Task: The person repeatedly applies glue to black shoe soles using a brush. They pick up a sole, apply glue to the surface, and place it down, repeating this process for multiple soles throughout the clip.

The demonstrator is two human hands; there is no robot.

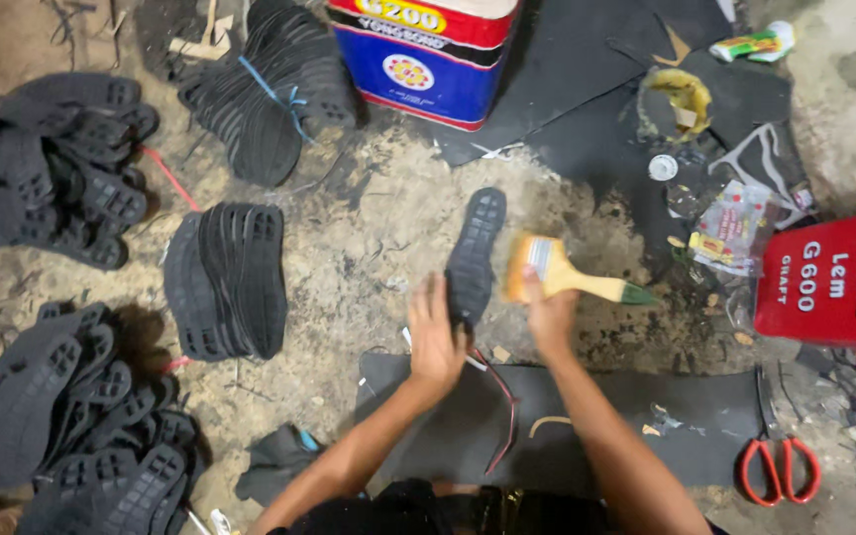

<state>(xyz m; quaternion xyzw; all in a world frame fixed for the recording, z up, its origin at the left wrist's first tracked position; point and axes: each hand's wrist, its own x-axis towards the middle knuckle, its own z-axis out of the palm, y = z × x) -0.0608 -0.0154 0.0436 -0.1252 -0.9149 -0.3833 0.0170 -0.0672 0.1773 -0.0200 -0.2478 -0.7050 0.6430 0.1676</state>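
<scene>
bundled stacks of black soles (230, 282) lie on the dirt floor (369, 238) toward its left edge, with loose heaps (52, 168) beside them. a blue and red tin (423, 54) stands at the top edge. a red tin (834, 277) sits at the right edge. red-handled scissors (780, 466) lie near the bottom right corner. a yellow-rimmed open can (681, 99) rests on black sheet (587, 59).

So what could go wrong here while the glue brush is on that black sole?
1. The left hand holds the black rubber shoe sole right beside the yellow-handled flat brush in the right hand, so glue may well smear onto the fingers.
2. The sole hangs over dusty, littered ground; if it slips, grit could stick to any wet glue.
3. The red-handled scissors lie close by the right arm and might get knocked.
</scene>
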